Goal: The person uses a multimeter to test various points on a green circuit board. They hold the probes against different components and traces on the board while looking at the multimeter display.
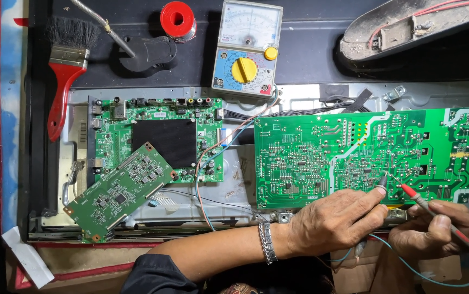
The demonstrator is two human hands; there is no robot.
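Note:
My left hand [338, 220], with a metal bracelet on its wrist, pinches a black test probe [381, 182] whose tip touches the solder side of a large green circuit board [321, 158]. My right hand [436, 228] grips a red test probe [417, 198], and its tip rests on the same board just to the right of the black one. Both hands lie at the board's lower edge. Thin wires run from the probes below my hands. An analog multimeter [247, 49] with a yellow dial stands at the top centre.
A green main board [158, 139] with a black centre plate sits in the metal panel [299, 95] on the left, and a smaller green board [120, 190] lies tilted over it. A red-handled brush [65, 76], a red solder spool [178, 20] and a black stand [144, 54] lie at the back.

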